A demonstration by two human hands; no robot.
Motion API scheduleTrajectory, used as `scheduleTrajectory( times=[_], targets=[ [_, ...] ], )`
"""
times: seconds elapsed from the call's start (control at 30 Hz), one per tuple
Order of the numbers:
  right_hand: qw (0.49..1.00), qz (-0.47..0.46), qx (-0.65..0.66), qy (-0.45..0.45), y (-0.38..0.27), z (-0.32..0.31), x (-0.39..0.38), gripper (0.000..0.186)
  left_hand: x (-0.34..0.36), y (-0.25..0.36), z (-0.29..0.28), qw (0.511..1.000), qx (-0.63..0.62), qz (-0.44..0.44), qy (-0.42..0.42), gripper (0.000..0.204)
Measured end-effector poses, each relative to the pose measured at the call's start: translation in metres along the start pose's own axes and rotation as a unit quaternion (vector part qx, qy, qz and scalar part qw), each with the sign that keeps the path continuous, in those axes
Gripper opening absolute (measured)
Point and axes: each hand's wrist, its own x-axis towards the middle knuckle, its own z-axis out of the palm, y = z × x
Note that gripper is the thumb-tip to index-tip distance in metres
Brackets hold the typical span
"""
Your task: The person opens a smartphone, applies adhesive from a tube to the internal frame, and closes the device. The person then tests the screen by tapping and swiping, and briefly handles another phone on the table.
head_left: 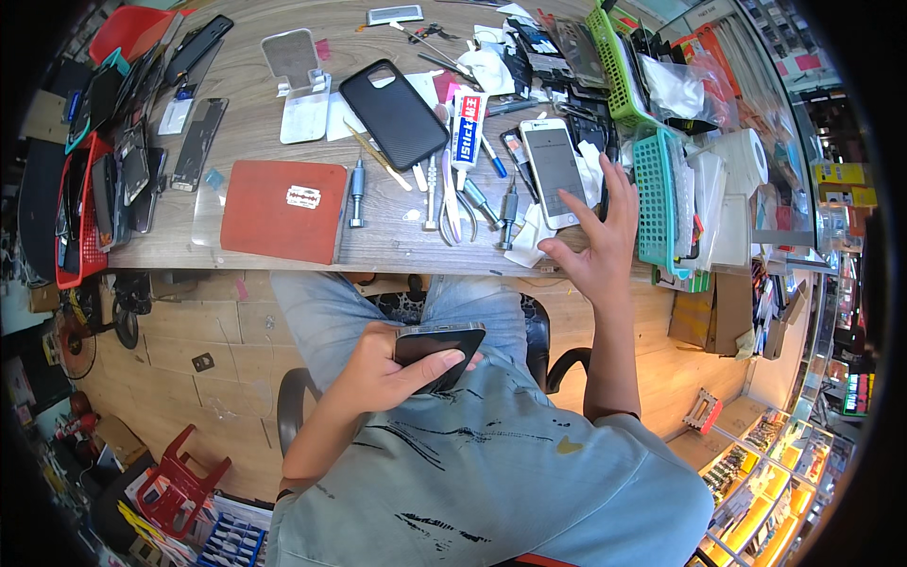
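Observation:
In my left hand, held over my lap, is a dark smartphone with my thumb lying across its face. My right hand is raised at the table's right side, fingers spread and holding nothing. Just left of those fingers a white smartphone lies with its lit screen facing up; whether a fingertip touches it I cannot tell. A black phone case lies further left, beside a white, blue and red glue tube. Screwdrivers and pliers lie near the front edge.
A red-brown pad bears a razor blade. Old phones fill a red basket at the left. Green and teal baskets line the right side, near a paper roll. Phone parts clutter the back.

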Motion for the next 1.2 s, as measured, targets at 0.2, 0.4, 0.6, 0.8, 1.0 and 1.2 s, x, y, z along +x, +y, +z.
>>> scheduleTrajectory(
  times=[0.2, 0.4, 0.6, 0.8, 1.0, 1.2],
  targets=[
    [1.0, -0.001, 0.001, -0.001, -0.002, 0.002, 0.001, 0.071, -0.001, 0.0, 0.0, 1.0, 0.0, -0.002, 0.005, 0.021],
    [1.0, 0.014, -0.008, 0.008, 0.006, -0.001, -0.006, 0.066, -0.001, 0.002, -0.002, 1.0, -0.009, -0.013, -0.011, 0.026],
    [0.998, 0.041, -0.04, 0.018, 0.016, 0.001, -0.017, 0.069, 0.001, 0.004, 0.001, 1.0, -0.007, -0.009, 0.002, 0.02],
    [1.0, -0.005, -0.015, 0.009, 0.007, -0.006, -0.017, 0.071, 0.002, 0.005, 0.001, 1.0, -0.009, -0.005, 0.003, 0.02],
    [0.995, -0.019, 0.069, 0.064, -0.01, -0.028, -0.011, 0.084, 0.001, 0.005, -0.002, 1.0, -0.02, -0.006, 0.015, 0.021],
    [0.676, -0.25, 0.629, -0.289, -0.122, -0.086, 0.021, 0.077, -0.002, 0.005, -0.022, 0.997, -0.048, -0.005, 0.058, 0.027]
  ],
)
